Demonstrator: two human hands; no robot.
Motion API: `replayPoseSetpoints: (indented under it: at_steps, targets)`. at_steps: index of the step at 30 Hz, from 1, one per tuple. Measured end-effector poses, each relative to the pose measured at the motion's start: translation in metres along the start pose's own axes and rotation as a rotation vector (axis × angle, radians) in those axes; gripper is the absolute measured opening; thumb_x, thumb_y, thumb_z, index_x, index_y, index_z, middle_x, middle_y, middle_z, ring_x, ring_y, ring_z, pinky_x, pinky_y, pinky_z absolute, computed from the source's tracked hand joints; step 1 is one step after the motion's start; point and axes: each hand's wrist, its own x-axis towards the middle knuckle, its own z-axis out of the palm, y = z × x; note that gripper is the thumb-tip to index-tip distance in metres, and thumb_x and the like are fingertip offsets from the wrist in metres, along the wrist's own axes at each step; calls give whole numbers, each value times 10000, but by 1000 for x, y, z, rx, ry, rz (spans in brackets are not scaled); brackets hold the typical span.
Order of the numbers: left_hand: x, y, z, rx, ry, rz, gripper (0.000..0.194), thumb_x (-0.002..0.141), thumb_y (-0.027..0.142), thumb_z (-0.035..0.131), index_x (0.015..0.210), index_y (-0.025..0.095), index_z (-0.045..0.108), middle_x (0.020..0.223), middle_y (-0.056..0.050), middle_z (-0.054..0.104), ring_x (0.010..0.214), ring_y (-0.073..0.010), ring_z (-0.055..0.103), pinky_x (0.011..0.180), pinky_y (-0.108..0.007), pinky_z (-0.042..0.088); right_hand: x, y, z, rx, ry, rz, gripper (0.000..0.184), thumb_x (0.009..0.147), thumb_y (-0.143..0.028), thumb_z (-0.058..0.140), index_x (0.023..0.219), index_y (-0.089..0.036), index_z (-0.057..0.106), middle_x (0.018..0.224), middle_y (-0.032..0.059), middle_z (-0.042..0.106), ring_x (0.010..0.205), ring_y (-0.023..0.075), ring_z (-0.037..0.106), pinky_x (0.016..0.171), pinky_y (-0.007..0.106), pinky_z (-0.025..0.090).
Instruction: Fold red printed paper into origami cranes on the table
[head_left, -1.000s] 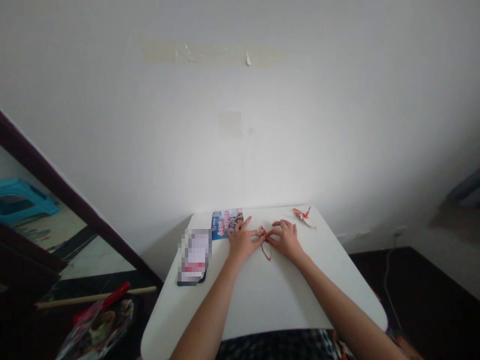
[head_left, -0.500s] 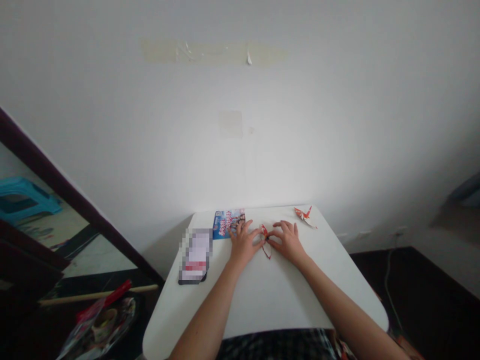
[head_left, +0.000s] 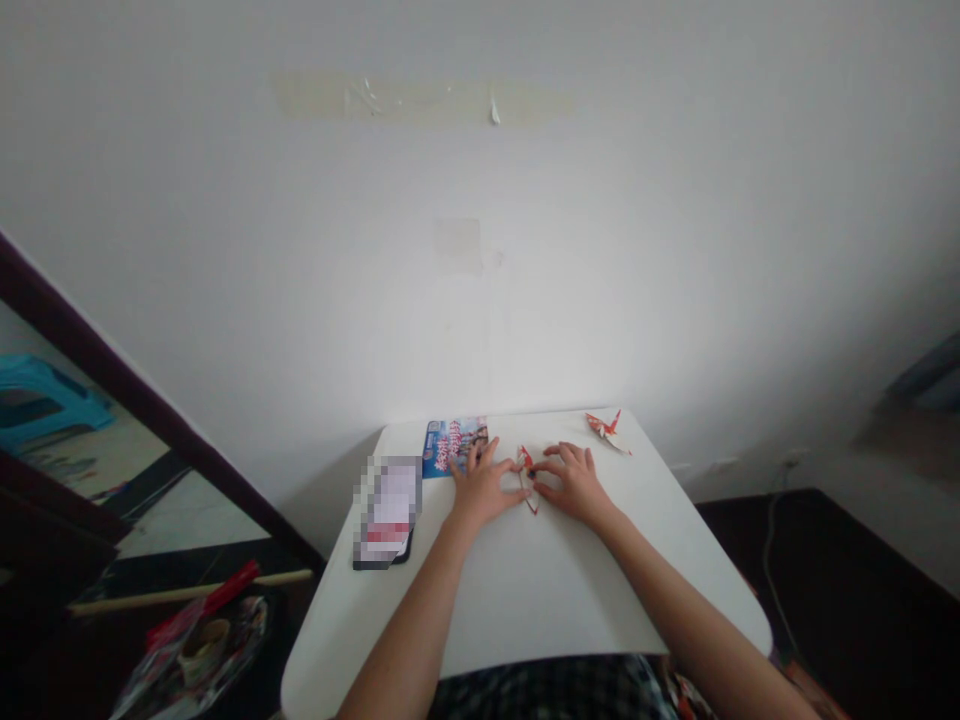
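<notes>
A small folded piece of red-and-white paper [head_left: 529, 482] lies on the white table [head_left: 540, 590] near its far edge. My left hand [head_left: 478, 484] presses on its left side with thumb and fingertips. My right hand [head_left: 574, 482] pinches its right side, fingers spread flat on the table. A finished red-and-white paper crane [head_left: 606, 429] sits at the far right corner, apart from both hands.
A blue printed leaflet [head_left: 450, 445] lies just behind my left hand. A phone [head_left: 387, 512] rests near the table's left edge. On the floor at left lie a wooden stick [head_left: 180, 594] and a plastic bag of tape rolls [head_left: 191, 650]. A wall stands right behind the table.
Both hands stay on the folded paper with only slight finger shifts. The view has drifted a little.
</notes>
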Motion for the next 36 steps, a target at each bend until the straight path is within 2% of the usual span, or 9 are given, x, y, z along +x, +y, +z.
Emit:
replayPoseSetpoints:
  at_steps: [4,11,15,24,30,32,36]
  targets:
    - [-4,-1,-2,38,-16,7,549,722,729,701,1215,487,692,1701,24,251,1552,-462,131,1129,-826,56,-1,3,-3,17,-38,-13,380,862,-463,707,1240,-426,690,1429,56,544,1422,328,366,1178,711,147]
    - [-7,-1,-4,38,-70,15,661,722,775,651,1316,485,627,1686,-27,297,1560,-474,81,1075,-861,-56,-3,8,-6,34,-57,-59,537,772,-566,777,1280,-433,666,1448,64,525,1420,333,382,1190,695,119]
    - [-7,-1,-6,39,-100,9,674,721,757,658,1338,488,610,1697,-22,267,1563,-471,68,1087,-852,-36,-4,8,-7,36,-56,-65,657,693,-645,808,1289,-416,655,1459,76,513,1422,351,378,1186,704,119]
    - [-7,-3,-6,60,-100,23,681,714,781,662,1338,511,607,1695,-31,275,1561,-469,82,1085,-856,-20,-4,6,-10,16,-91,-70,710,679,-657,803,1319,-407,624,1468,75,495,1440,344,361,1193,705,104]
    - [-5,-4,-9,33,-123,27,684,709,784,670,1330,500,620,1695,-51,270,1565,-454,82,1085,-859,5,-2,10,-6,22,-100,-83,836,607,-739,814,1348,-407,610,1483,90,491,1443,377,349,1183,732,91]
    - [-5,-5,-9,5,-118,27,669,709,768,687,1321,507,626,1693,-54,275,1566,-448,91,1091,-854,11,-2,13,-5,34,-92,-86,745,678,-726,779,1337,-416,622,1480,83,500,1440,367,358,1185,723,106]
    - [-4,-5,-9,-31,-116,14,647,704,747,708,1305,520,636,1686,-30,298,1559,-458,116,1097,-851,15,1,17,-1,52,-44,-73,349,955,-558,569,1275,-459,666,1443,52,548,1404,314,418,1177,707,152]
